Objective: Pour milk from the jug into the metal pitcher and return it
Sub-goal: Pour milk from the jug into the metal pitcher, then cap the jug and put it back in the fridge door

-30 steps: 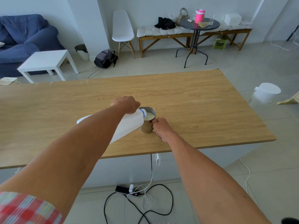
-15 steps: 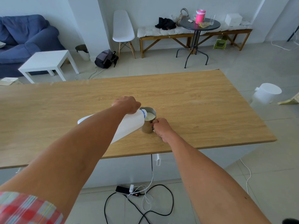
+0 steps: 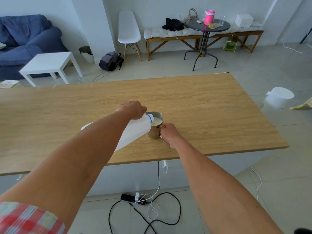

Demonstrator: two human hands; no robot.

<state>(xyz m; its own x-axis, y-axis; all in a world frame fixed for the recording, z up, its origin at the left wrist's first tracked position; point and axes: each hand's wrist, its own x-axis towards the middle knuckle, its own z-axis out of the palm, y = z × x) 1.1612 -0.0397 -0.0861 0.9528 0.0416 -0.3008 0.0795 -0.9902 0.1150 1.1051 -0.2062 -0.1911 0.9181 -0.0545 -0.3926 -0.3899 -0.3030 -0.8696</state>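
Observation:
A white plastic milk jug [image 3: 135, 130] with a blue ring at its neck is tipped steeply to the right, its mouth over the metal pitcher [image 3: 154, 130]. My left hand [image 3: 132, 109] grips the jug from above near its handle. The pitcher stands upright on the wooden table [image 3: 211, 115] and holds white milk close to its rim. My right hand [image 3: 168, 132] is closed on the pitcher's handle at its right side. My left forearm hides much of the jug's body.
The table's near edge runs just below my hands. Beyond the table stand a white side table [image 3: 49, 65], a blue sofa [image 3: 28, 39], a white chair [image 3: 129, 29] and a round black table [image 3: 208, 27]. A white bin [image 3: 277, 98] sits on the floor at the right; cables [image 3: 148, 210] lie below.
Hardly anything differs: the jug stays tipped over the pitcher and both hands keep their grips. The view has shifted very slightly.

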